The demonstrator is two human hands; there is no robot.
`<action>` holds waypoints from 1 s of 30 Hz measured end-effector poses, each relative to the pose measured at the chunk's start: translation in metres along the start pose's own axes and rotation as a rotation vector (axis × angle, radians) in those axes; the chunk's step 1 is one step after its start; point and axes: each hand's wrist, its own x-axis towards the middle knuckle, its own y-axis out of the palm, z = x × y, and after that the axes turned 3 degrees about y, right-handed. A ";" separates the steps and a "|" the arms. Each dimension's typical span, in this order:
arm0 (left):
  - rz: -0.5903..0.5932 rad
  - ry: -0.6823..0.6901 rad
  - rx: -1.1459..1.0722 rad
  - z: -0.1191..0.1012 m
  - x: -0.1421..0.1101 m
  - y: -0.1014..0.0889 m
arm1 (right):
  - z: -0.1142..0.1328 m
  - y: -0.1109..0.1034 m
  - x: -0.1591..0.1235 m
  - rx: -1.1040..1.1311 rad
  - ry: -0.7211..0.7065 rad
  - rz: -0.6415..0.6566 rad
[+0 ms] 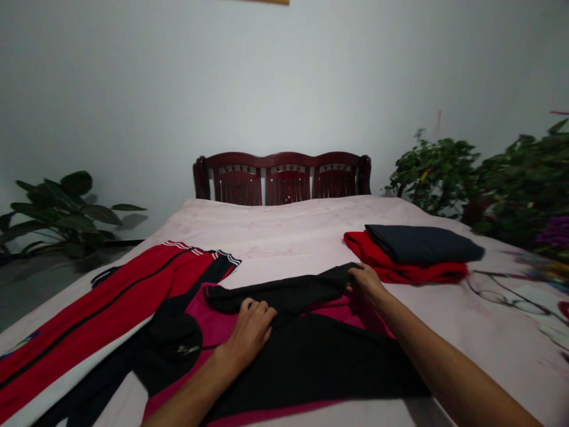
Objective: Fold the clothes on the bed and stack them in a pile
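The left hand [249,333] lies half-curled on a black-and-magenta jacket [311,367], while the right hand [365,284] pinches its black sleeve [284,292].

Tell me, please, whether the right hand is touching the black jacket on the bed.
Touching: the head view shows the right hand closed on the edge of the black jacket.

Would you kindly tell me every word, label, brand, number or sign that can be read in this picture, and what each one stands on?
No word, brand or number can be read.
Small silver mark on the black garment: too small and blurred to read.
Yellow strip at the top of the wall: only its edge shows, nothing readable.
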 end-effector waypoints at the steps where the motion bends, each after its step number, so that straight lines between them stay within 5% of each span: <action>1: -0.003 0.021 -0.001 0.001 0.001 0.000 | 0.003 0.000 0.000 -0.003 -0.016 -0.010; 5: -0.116 0.011 -0.127 0.011 -0.009 -0.010 | 0.009 -0.013 0.003 -0.056 -0.098 -0.060; 8: -0.065 0.070 -0.165 0.010 -0.023 -0.014 | 0.000 -0.038 0.004 -0.214 -0.126 -0.080; 13: 0.090 0.041 -0.217 0.001 -0.026 -0.010 | -0.010 -0.066 -0.005 -0.983 -0.182 -0.062; 17: -0.129 -0.106 -0.323 0.013 -0.012 -0.016 | 0.001 -0.039 -0.030 -1.269 -0.601 -0.148; 20: -0.156 -0.173 -0.161 0.024 -0.007 -0.012 | -0.002 -0.007 -0.043 -1.257 -0.842 -0.008; 22: -0.076 -0.238 -0.034 0.027 -0.008 -0.003 | -0.013 0.007 -0.041 -1.294 -0.872 0.136; 25: -0.032 -0.317 0.109 0.026 -0.016 0.013 | -0.032 0.010 -0.026 -1.399 -0.717 0.278; 30: -0.148 -0.154 0.196 0.018 -0.023 0.023 | -0.037 -0.001 -0.010 -1.389 -0.789 0.300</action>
